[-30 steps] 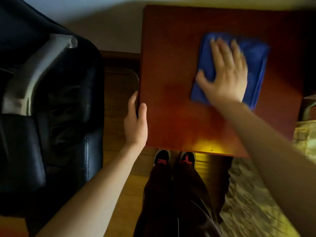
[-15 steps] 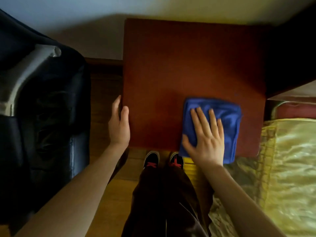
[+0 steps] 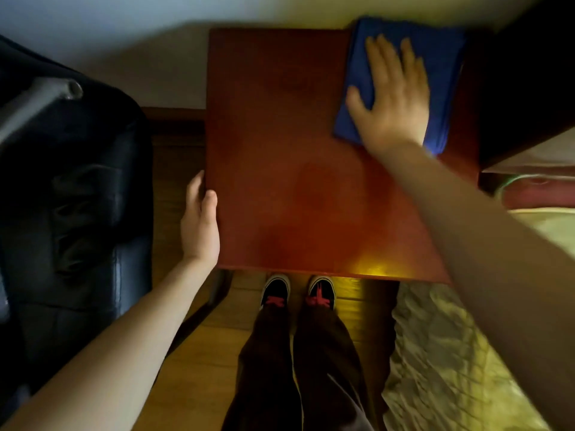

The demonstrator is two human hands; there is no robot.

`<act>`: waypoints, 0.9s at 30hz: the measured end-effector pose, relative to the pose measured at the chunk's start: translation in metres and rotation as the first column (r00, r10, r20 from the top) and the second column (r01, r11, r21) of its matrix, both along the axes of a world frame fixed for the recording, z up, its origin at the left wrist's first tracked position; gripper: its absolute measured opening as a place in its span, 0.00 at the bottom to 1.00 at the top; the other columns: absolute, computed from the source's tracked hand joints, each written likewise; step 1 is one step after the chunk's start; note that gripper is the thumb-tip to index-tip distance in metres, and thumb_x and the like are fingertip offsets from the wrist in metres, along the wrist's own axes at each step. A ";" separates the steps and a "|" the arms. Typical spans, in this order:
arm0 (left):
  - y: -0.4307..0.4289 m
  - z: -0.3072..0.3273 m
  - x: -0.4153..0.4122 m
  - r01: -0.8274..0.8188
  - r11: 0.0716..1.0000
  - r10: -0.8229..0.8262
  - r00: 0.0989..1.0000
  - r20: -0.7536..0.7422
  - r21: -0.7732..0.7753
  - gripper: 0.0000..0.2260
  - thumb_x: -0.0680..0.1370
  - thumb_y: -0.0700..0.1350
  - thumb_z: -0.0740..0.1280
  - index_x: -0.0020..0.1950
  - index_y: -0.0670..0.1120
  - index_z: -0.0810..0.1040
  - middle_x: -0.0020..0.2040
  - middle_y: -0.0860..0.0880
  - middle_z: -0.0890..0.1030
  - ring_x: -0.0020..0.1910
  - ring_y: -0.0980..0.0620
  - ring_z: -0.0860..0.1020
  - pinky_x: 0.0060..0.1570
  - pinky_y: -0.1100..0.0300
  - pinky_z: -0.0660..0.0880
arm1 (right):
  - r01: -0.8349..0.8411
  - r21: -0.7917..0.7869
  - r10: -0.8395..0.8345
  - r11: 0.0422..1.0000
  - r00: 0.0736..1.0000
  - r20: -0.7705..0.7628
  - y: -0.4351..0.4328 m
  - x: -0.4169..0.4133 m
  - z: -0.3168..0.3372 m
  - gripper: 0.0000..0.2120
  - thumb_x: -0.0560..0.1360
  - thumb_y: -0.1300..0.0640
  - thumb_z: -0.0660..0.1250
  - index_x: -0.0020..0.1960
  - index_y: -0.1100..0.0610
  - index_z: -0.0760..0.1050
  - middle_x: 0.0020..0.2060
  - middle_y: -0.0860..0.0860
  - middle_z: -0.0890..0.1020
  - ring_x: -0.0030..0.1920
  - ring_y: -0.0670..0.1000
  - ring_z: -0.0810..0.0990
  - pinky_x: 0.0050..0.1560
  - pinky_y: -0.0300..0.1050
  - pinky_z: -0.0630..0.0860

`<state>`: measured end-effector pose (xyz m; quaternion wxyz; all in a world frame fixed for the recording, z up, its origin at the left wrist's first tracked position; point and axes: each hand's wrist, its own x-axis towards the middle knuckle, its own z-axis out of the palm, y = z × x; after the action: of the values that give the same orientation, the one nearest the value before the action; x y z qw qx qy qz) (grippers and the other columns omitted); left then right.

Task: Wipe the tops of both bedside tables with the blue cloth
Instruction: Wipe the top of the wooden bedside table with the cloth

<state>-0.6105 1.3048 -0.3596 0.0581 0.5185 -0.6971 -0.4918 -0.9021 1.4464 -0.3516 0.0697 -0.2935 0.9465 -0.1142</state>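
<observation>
A reddish-brown bedside table [image 3: 280, 166] fills the middle of the head view, seen from above. The folded blue cloth [image 3: 441, 57] lies flat on its far right corner, against the wall. My right hand [image 3: 392, 98] presses down on the cloth with the palm flat and the fingers spread, pointing toward the wall. My left hand [image 3: 199, 222] rests against the table's left edge near the front corner, thumb on top, holding nothing loose. Only this one table is in view.
A black leather chair [image 3: 71, 197] with a grey armrest stands close on the left. A bed with a yellow quilted cover [image 3: 466, 353] lies at the right, with a dark headboard [image 3: 529, 73] beyond. My legs and shoes [image 3: 295, 293] stand on wooden floor before the table.
My right hand has slid the cloth from the table's near right part up to the far right corner. The left hand has stayed on the left edge.
</observation>
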 end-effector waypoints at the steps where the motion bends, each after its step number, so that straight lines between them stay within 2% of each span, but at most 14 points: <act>1: 0.001 0.002 -0.001 0.002 1.000 -0.002 1.000 0.003 -0.001 0.20 0.83 0.54 0.54 0.75 0.55 0.62 0.67 0.52 0.75 0.59 0.54 0.75 0.44 0.69 0.70 | -0.015 -0.014 0.015 1.000 1.000 -0.017 0.016 0.018 0.001 0.32 0.77 0.41 0.52 0.78 0.51 0.57 0.77 0.48 0.63 0.78 0.57 0.56 0.77 0.53 0.52; 3: 0.003 0.006 -0.002 0.005 1.000 -0.005 1.000 0.001 0.025 0.20 0.83 0.54 0.53 0.76 0.56 0.61 0.66 0.52 0.74 0.56 0.55 0.76 0.44 0.68 0.71 | -0.002 -0.019 0.002 1.000 1.000 -0.002 0.054 0.065 0.002 0.31 0.77 0.43 0.56 0.78 0.52 0.58 0.77 0.48 0.63 0.78 0.58 0.56 0.76 0.53 0.52; 6: 0.005 0.009 -0.005 -0.028 0.996 0.028 1.000 0.000 0.089 0.20 0.83 0.54 0.53 0.76 0.58 0.60 0.61 0.56 0.74 0.51 0.63 0.75 0.45 0.63 0.71 | 0.007 0.035 -0.009 0.999 0.999 0.053 0.115 0.146 0.007 0.32 0.76 0.44 0.60 0.78 0.52 0.58 0.77 0.48 0.61 0.78 0.57 0.54 0.77 0.54 0.51; 9: 0.005 0.009 -0.006 -0.041 0.996 0.042 0.999 -0.007 0.074 0.21 0.83 0.55 0.54 0.76 0.56 0.60 0.59 0.57 0.73 0.51 0.66 0.73 0.46 0.62 0.72 | 0.024 0.088 -0.030 0.996 0.997 0.064 0.143 0.187 0.006 0.33 0.75 0.45 0.61 0.77 0.53 0.60 0.76 0.49 0.63 0.78 0.57 0.57 0.76 0.58 0.55; 12: 0.003 0.004 -0.003 -0.014 0.997 0.016 0.999 -0.029 0.074 0.20 0.83 0.54 0.54 0.76 0.57 0.61 0.60 0.59 0.74 0.52 0.66 0.75 0.46 0.64 0.72 | 0.108 0.042 -0.109 0.993 0.994 0.016 0.104 0.129 0.001 0.33 0.75 0.44 0.60 0.77 0.51 0.60 0.75 0.50 0.67 0.77 0.58 0.59 0.75 0.57 0.56; 15: 0.002 -0.001 0.000 -0.018 0.998 0.020 0.999 -0.040 0.052 0.19 0.83 0.54 0.55 0.74 0.59 0.63 0.60 0.63 0.74 0.54 0.68 0.75 0.49 0.66 0.72 | 0.196 0.011 -0.195 0.981 0.980 -0.040 0.053 0.029 -0.005 0.34 0.74 0.41 0.54 0.78 0.50 0.57 0.76 0.49 0.64 0.77 0.57 0.57 0.76 0.53 0.53; 17: 0.001 -0.003 0.002 -0.016 1.000 0.017 0.999 -0.028 0.019 0.19 0.83 0.54 0.56 0.74 0.58 0.63 0.59 0.63 0.74 0.53 0.72 0.75 0.48 0.70 0.71 | 0.184 0.025 -0.184 0.983 0.983 -0.022 0.035 -0.024 -0.005 0.34 0.75 0.40 0.50 0.78 0.49 0.55 0.77 0.48 0.61 0.78 0.56 0.55 0.77 0.52 0.50; 19: 0.001 -0.001 0.001 -0.018 1.000 0.018 0.999 -0.028 0.003 0.20 0.82 0.55 0.56 0.74 0.58 0.63 0.62 0.59 0.75 0.55 0.68 0.75 0.49 0.69 0.71 | 0.138 0.014 -0.138 0.990 0.990 0.002 0.027 -0.045 -0.005 0.33 0.76 0.40 0.49 0.78 0.50 0.55 0.77 0.48 0.61 0.78 0.56 0.55 0.77 0.52 0.49; 23: 0.006 0.006 -0.004 -0.010 1.000 0.010 1.000 -0.003 -0.028 0.20 0.83 0.52 0.54 0.75 0.55 0.62 0.62 0.58 0.72 0.55 0.61 0.74 0.43 0.75 0.69 | 0.065 -0.011 -0.065 0.998 0.998 -0.017 0.057 -0.018 -0.002 0.32 0.76 0.41 0.52 0.78 0.51 0.57 0.77 0.49 0.63 0.78 0.57 0.56 0.76 0.52 0.51; 27: 0.006 0.011 -0.005 0.007 0.999 -0.006 1.000 -0.024 0.038 0.20 0.82 0.54 0.54 0.75 0.58 0.61 0.65 0.54 0.73 0.56 0.55 0.75 0.51 0.61 0.74 | 0.037 -0.016 -0.037 0.999 0.999 0.006 0.123 0.068 0.006 0.32 0.75 0.45 0.60 0.77 0.49 0.60 0.76 0.47 0.65 0.77 0.57 0.59 0.75 0.55 0.56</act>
<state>-0.6153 1.3103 -0.3490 0.0550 0.5111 -0.6887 -0.5113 -0.8342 1.5698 -0.3455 0.0681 -0.2760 0.9507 -0.1241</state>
